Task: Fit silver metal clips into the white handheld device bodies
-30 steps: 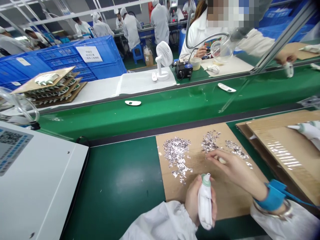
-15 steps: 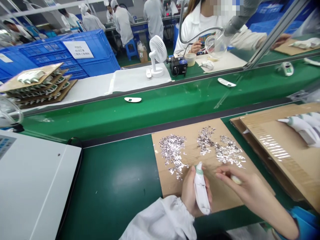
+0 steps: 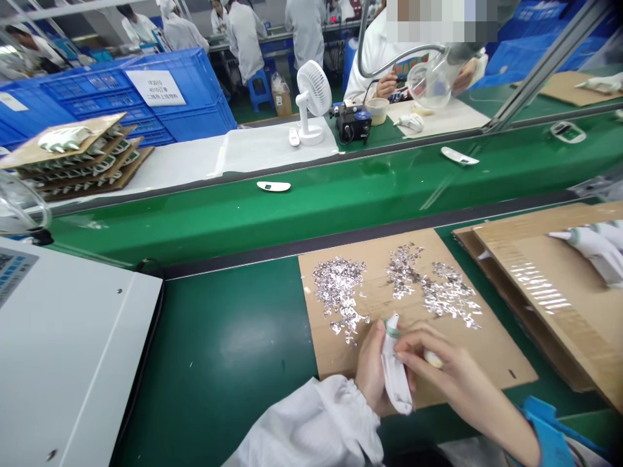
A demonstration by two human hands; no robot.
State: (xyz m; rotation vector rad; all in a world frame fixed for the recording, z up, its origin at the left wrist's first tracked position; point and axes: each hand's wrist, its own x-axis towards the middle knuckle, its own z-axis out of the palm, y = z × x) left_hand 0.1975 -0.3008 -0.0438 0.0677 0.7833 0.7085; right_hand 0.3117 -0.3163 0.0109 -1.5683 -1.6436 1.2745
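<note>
My left hand (image 3: 372, 370) is wrapped round a white ear thermometer (image 3: 396, 386) with a pale green collar and a narrow tip pointing away from me. Over its upper body, my right hand (image 3: 435, 360) has thumb and forefinger pinched together at the casing. Whatever sits between those fingertips is too small to make out. A pale yellow rounded thing (image 3: 433, 359) shows among the right hand's curled fingers; its kind is unclear. Beyond both hands, small shiny metal pieces lie in a left pile (image 3: 338, 285) and a right pile (image 3: 448, 292) on a cardboard sheet (image 3: 487, 363).
Stacked cardboard (image 3: 506, 259) on the right carries more thermometers (image 3: 594, 250). A grey-white machine box (image 3: 73, 363) stands at the left. White casing parts, one a cover (image 3: 273, 187), lie on the green conveyor (image 3: 195, 217). Across it, a person works beside a small fan (image 3: 311, 97).
My right hand has moved left from above the cardboard onto the thermometer, its fingertips now at the casing. Casing parts on the conveyor have shifted right. The left hand keeps its hold.
</note>
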